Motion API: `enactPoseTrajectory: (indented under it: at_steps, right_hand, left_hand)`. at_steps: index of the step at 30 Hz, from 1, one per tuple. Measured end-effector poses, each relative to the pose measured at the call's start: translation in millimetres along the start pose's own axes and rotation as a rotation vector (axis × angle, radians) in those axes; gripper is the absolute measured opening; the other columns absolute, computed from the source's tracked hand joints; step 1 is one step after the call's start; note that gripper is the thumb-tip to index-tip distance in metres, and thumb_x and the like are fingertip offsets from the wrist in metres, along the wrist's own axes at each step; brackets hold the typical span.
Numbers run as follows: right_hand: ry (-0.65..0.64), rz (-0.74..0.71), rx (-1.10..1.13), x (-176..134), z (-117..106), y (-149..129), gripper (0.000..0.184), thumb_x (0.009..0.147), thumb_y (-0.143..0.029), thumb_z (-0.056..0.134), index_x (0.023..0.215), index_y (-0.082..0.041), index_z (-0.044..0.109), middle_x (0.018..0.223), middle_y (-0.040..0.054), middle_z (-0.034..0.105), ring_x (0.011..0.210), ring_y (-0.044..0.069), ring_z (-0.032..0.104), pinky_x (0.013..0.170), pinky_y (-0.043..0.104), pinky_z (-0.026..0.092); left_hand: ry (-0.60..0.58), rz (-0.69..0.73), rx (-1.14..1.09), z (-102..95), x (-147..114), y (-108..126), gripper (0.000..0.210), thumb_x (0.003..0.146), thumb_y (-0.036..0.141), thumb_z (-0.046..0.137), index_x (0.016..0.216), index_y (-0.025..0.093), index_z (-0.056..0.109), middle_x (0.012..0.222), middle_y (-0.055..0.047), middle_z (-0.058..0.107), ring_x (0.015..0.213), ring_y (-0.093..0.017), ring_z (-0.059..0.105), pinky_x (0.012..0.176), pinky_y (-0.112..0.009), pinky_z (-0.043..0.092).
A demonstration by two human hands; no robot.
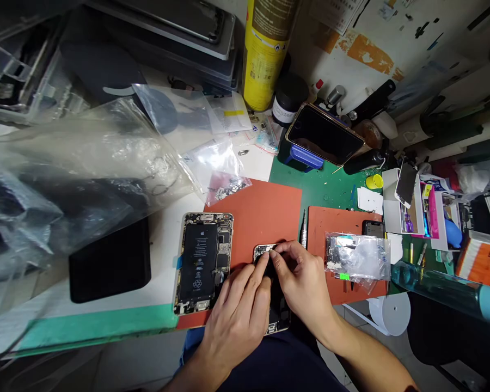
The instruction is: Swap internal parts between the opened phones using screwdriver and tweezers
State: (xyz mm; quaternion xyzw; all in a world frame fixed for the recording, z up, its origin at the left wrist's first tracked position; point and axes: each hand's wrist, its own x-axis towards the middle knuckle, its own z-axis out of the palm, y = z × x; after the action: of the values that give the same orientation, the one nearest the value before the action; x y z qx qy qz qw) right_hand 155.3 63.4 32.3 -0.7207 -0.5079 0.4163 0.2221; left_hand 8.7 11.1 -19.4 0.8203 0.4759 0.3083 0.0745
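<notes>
An opened smartphone with bare insides lies at the front edge of the red mat, partly hidden under both hands. My left hand grips it from the left, its index fingertip pressing near the phone's top end. At that same end, the thumb and index finger of my right hand are pinched together. Whatever they hold is too small or hidden to make out. Left of my hands lies a second, larger opened phone, its black battery and circuit board exposed. A slim metal screwdriver lies just beyond my right hand.
A phone leans on a blue stand at the back, beside a yellow spray can. Plastic bags and a black slab cover the left. Bagged parts, a bottle and small boxes crowd the right.
</notes>
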Motion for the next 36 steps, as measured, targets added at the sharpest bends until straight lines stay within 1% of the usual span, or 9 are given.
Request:
enactPoseTrajectory:
  at_steps: [6, 9, 11, 13, 17, 25, 30, 33, 36]
  right_hand:
    - [0.041, -0.016, 0.016, -7.1, -7.6, -1.9, 0.021, 0.105, -0.037, 0.062, 0.098, -0.022, 0.075, 0.081, 0.0011, 0.079, 0.058, 0.015, 0.066, 0.055, 0.026, 0.049]
    - [0.202, -0.092, -0.081, -17.2, -18.6, 4.9, 0.023, 0.107, -0.040, 0.061, 0.100, -0.022, 0.074, 0.078, 0.0011, 0.076, 0.059, 0.015, 0.066, 0.055, 0.026, 0.049]
    - [0.317, -0.147, -0.223, -24.3, -24.5, 13.8, 0.024, 0.108, -0.041, 0.061, 0.100, -0.021, 0.072, 0.082, 0.0039, 0.077, 0.065, 0.017, 0.069, 0.061, 0.028, 0.051]
    - [0.372, -0.176, -0.386, -30.0, -26.9, 23.8, 0.025, 0.109, -0.042, 0.060, 0.099, -0.021, 0.070, 0.085, 0.0059, 0.076, 0.070, 0.020, 0.070, 0.064, 0.031, 0.051]
    - [0.377, -0.197, -0.588, -34.0, -20.9, 36.8, 0.026, 0.111, -0.037, 0.053, 0.098, -0.020, 0.068, 0.084, 0.0063, 0.072, 0.073, 0.022, 0.069, 0.065, 0.032, 0.048]
    - [0.395, -0.182, -0.704, -19.4, -6.0, 36.3, 0.035, 0.110, -0.031, 0.047, 0.086, -0.018, 0.069, 0.080, 0.0085, 0.069, 0.063, 0.020, 0.066, 0.054, 0.030, 0.041]
    - [0.474, -0.234, -0.520, -29.4, -19.3, 41.2, 0.034, 0.110, -0.031, 0.051, 0.087, -0.018, 0.072, 0.074, 0.0064, 0.073, 0.058, 0.018, 0.067, 0.055, 0.029, 0.049]
    - [0.559, -0.225, -0.256, -48.0, -39.6, 38.5, 0.020, 0.104, -0.035, 0.068, 0.098, -0.018, 0.077, 0.075, 0.0047, 0.078, 0.060, 0.018, 0.073, 0.059, 0.029, 0.059]
    - [0.631, -0.218, 0.064, -63.4, -59.9, 29.7, 0.013, 0.094, -0.030, 0.084, 0.101, -0.021, 0.080, 0.078, 0.0038, 0.080, 0.062, 0.021, 0.076, 0.058, 0.031, 0.064]
  left_hand:
    - [-0.013, -0.011, 0.014, -1.0, 3.4, 1.9, 0.014, 0.099, 0.004, 0.064, 0.110, 0.007, 0.073, 0.143, -0.020, 0.074, 0.118, -0.035, 0.068, 0.099, -0.049, 0.054]
    - [-0.012, -0.011, 0.023, -2.2, 4.3, 2.1, 0.014, 0.098, 0.005, 0.067, 0.111, 0.007, 0.072, 0.141, -0.020, 0.074, 0.117, -0.036, 0.068, 0.098, -0.049, 0.054]
    - [-0.013, -0.013, 0.024, -2.6, 4.4, 1.6, 0.012, 0.099, 0.006, 0.067, 0.110, 0.008, 0.072, 0.141, -0.019, 0.075, 0.116, -0.036, 0.068, 0.098, -0.049, 0.054]
    - [-0.016, -0.015, 0.021, -2.3, 4.3, 0.8, 0.011, 0.100, 0.007, 0.066, 0.109, 0.010, 0.072, 0.142, -0.019, 0.074, 0.116, -0.035, 0.069, 0.097, -0.048, 0.054]
    - [-0.018, -0.013, 0.028, -0.5, 3.7, -0.7, 0.011, 0.101, 0.007, 0.065, 0.109, 0.011, 0.070, 0.141, -0.018, 0.075, 0.115, -0.034, 0.069, 0.096, -0.048, 0.054]
    - [0.005, 0.005, 0.059, -1.8, 7.9, -0.3, 0.008, 0.099, 0.006, 0.070, 0.105, 0.011, 0.069, 0.136, -0.019, 0.077, 0.111, -0.035, 0.069, 0.092, -0.047, 0.054]
    - [0.026, -0.004, 0.050, -1.5, 9.9, 0.0, 0.011, 0.098, 0.005, 0.070, 0.103, 0.014, 0.068, 0.135, -0.018, 0.078, 0.110, -0.033, 0.069, 0.092, -0.046, 0.055]
    - [0.031, -0.003, 0.034, -1.0, 10.7, 0.5, 0.013, 0.095, 0.002, 0.072, 0.102, 0.013, 0.067, 0.135, -0.019, 0.078, 0.110, -0.034, 0.069, 0.091, -0.047, 0.055]
    - [0.037, -0.012, 0.022, -1.2, 11.4, 1.0, 0.014, 0.095, 0.002, 0.072, 0.103, 0.012, 0.067, 0.133, -0.020, 0.078, 0.109, -0.034, 0.069, 0.090, -0.046, 0.055]
